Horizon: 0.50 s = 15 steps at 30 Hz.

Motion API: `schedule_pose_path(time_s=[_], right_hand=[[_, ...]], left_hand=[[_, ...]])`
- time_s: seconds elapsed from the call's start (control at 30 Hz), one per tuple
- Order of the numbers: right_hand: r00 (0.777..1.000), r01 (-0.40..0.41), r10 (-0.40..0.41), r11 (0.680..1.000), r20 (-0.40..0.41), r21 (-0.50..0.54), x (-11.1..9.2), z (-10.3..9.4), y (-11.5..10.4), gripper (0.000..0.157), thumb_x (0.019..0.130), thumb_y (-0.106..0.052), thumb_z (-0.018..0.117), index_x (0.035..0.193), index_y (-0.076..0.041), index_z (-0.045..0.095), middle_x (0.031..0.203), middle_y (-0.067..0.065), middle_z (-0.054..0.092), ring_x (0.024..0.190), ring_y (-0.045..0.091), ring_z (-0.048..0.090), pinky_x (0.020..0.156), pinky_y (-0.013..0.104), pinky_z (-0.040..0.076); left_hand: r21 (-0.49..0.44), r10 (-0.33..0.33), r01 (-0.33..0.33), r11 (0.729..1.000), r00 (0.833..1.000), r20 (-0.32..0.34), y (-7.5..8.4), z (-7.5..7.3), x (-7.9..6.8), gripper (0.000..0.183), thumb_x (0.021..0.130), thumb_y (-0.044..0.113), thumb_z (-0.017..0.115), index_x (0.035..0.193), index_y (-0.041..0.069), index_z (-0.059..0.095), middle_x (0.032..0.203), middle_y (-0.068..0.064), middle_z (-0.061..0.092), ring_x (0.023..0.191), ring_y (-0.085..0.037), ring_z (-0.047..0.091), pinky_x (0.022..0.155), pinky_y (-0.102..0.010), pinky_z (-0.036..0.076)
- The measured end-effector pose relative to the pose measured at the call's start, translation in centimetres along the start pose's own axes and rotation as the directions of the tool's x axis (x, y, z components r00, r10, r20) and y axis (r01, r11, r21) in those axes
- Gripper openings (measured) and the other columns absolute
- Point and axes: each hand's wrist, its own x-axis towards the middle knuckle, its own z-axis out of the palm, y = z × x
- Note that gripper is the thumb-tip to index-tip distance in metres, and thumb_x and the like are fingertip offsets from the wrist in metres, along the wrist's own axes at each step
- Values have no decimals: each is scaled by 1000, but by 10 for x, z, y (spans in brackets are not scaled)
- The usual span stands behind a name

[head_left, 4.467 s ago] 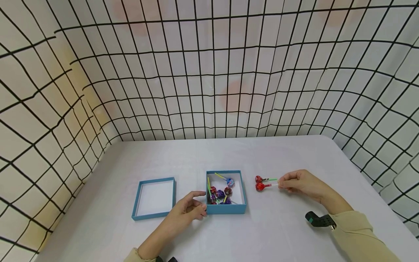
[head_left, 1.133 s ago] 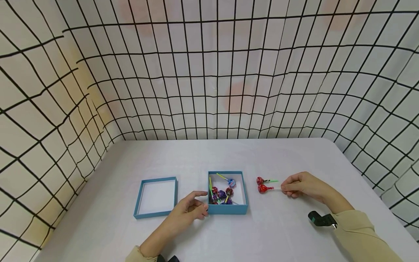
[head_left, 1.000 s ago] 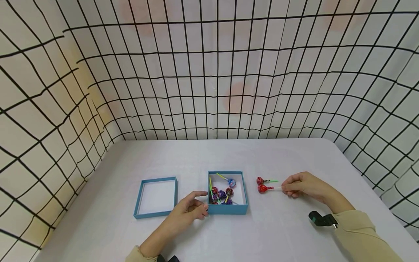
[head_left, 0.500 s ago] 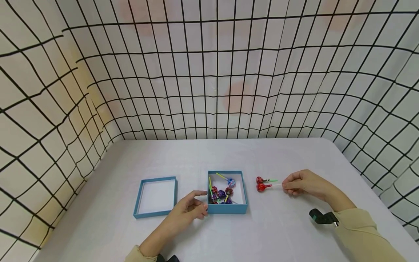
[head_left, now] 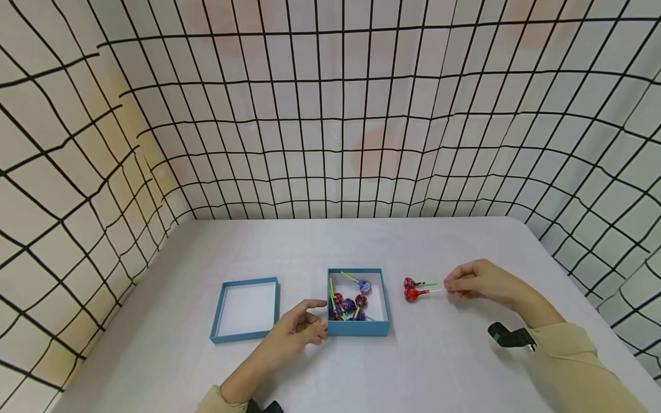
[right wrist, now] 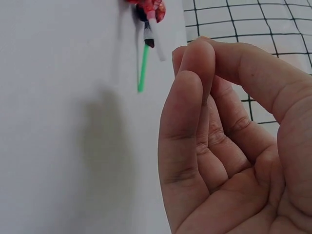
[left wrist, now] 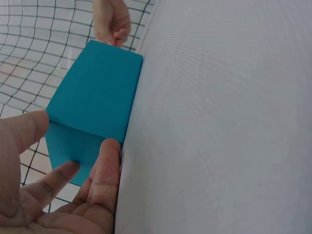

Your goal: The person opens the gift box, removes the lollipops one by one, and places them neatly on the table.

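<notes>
downward head and close left-wrist views share the box (head_left: 358, 328).

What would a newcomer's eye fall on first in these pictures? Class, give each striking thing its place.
Probably the open blue box near the middle of the white table, with colourful lollipops inside and the left hand touching its left side. Next, two red-headed lollipops lying between the box and the right hand. The black grid backdrop also stands out, rising behind the table.
</notes>
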Motion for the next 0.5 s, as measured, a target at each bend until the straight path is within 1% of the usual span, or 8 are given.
schedule_pose_path(time_s=[0.17, 0.27, 0.4, 0.5], right_hand=[[999, 32, -31, 999, 24, -4, -2, 1, -14, 38, 104, -24, 74, 122, 9, 70, 102, 7, 79, 87, 13, 70, 82, 27, 63], [999, 44, -44, 999, 30, -9, -1, 4, -25, 39, 103, -26, 75, 121, 8, 71, 100, 9, 78, 86, 14, 70, 82, 28, 63], [997, 66, -65, 997, 38, -34, -2, 10, -41, 37, 102, -27, 77, 118, 6, 72, 100, 12, 78, 87, 19, 72, 82, 30, 64], [996, 81, -79, 995, 45, -57, -2, 16, -55, 35, 101, -26, 77, 116, 5, 73, 100, 12, 78, 87, 21, 72, 82, 30, 64]], left_hand=[[1, -10, 10, 1000, 1000, -4, 0, 1, 1, 52, 109, 27, 65, 155, 6, 51, 110, -15, 73, 96, -21, 72, 85, -22, 61], [-1, -12, 12, 1000, 1000, -3, 0, 1, 1, 52, 109, 27, 65, 155, 6, 51, 110, -15, 73, 96, -21, 72, 85, -23, 61], [-6, -8, 8, 1000, 1000, 1, 2, 0, -1, 52, 110, 27, 64, 155, 5, 50, 111, -16, 73, 96, -20, 72, 85, -24, 61], [-9, 1, -1, 1000, 1000, 5, 2, 0, -2, 53, 110, 26, 64, 155, 3, 49, 112, -18, 73, 96, -20, 72, 86, -24, 62]])
